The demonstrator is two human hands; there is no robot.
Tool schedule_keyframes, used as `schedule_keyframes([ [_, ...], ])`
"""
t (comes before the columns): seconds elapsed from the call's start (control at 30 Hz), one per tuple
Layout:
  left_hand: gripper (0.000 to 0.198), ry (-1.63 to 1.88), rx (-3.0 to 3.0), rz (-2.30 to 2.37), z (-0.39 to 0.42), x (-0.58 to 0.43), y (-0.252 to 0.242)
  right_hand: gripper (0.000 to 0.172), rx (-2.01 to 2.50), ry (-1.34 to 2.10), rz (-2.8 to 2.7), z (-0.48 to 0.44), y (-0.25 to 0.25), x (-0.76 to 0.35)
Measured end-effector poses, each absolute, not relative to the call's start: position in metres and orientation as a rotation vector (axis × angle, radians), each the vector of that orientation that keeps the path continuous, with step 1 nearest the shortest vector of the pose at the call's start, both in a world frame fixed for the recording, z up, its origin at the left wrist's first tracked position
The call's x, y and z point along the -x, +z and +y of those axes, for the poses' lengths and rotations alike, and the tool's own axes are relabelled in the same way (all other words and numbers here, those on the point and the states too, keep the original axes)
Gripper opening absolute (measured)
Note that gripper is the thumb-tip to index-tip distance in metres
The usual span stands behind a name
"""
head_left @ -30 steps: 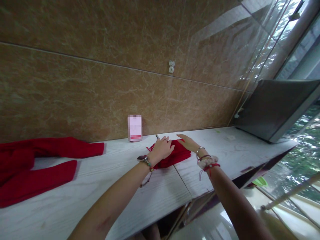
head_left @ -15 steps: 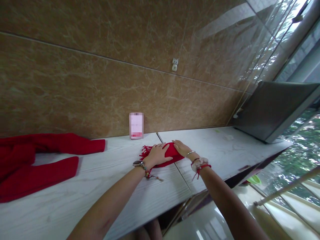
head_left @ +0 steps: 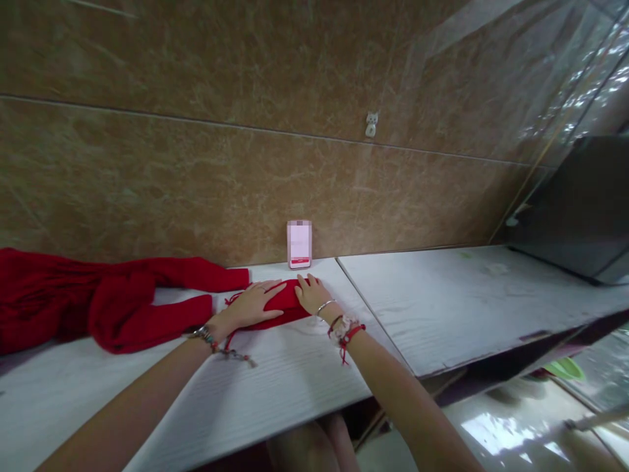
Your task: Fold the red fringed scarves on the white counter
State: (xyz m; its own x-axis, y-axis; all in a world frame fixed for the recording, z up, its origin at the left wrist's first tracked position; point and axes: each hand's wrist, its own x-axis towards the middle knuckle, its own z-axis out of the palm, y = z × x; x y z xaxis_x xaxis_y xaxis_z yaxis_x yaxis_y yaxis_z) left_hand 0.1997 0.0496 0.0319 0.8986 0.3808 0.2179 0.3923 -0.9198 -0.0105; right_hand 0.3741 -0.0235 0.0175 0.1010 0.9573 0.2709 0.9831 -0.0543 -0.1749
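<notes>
A folded red scarf (head_left: 289,300) with fringe at its left end lies on the white wood-grain table (head_left: 304,367), left of the seam between two table boards. My left hand (head_left: 253,303) rests flat on the fringed end, fingers spread. On the scarf's right end lies my right hand (head_left: 312,295), its fingers stretched out over the cloth. Both hands are open and press on the scarf from above. Just left of my left hand are the sleeve-like ends of a larger red knit garment (head_left: 142,314).
A phone (head_left: 299,244) with a pink-white screen leans against the brown tiled wall (head_left: 196,183) behind the scarf. A small white cat-shaped hook (head_left: 371,124) is on the wall. A large dark grey appliance or box (head_left: 574,210) stands at the right end. A green basin (head_left: 565,368) is low at right.
Both hands have shifted left with the scarf, from across the table seam to left of it, nearer the red garment. The camera view has also turned somewhat left.
</notes>
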Motion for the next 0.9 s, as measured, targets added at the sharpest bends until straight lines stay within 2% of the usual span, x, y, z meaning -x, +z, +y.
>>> schedule_keyframes([
  [0.13,0.061,-0.413,2.983,-0.705,0.057,-0.169,0.027,0.044,2.002,-0.067,-1.78,-0.012,0.02,-0.342],
  [0.33,0.057,-0.555,2.957,-0.75,0.053,-0.167,0.02,0.042,1.845,0.133,-1.642,-0.013,0.014,-0.35],
  [0.5,0.062,-0.489,2.929,-0.694,0.05,-0.165,0.024,0.041,1.644,0.166,-1.567,-0.015,0.003,-0.36],
  [0.73,0.08,-0.365,2.908,-0.605,0.045,-0.158,0.029,0.042,1.444,0.248,-1.496,-0.011,-0.005,-0.37],
  [0.9,0.079,-0.348,2.91,-0.613,0.045,-0.155,0.028,0.046,1.421,0.275,-1.375,-0.011,-0.003,-0.372],
])
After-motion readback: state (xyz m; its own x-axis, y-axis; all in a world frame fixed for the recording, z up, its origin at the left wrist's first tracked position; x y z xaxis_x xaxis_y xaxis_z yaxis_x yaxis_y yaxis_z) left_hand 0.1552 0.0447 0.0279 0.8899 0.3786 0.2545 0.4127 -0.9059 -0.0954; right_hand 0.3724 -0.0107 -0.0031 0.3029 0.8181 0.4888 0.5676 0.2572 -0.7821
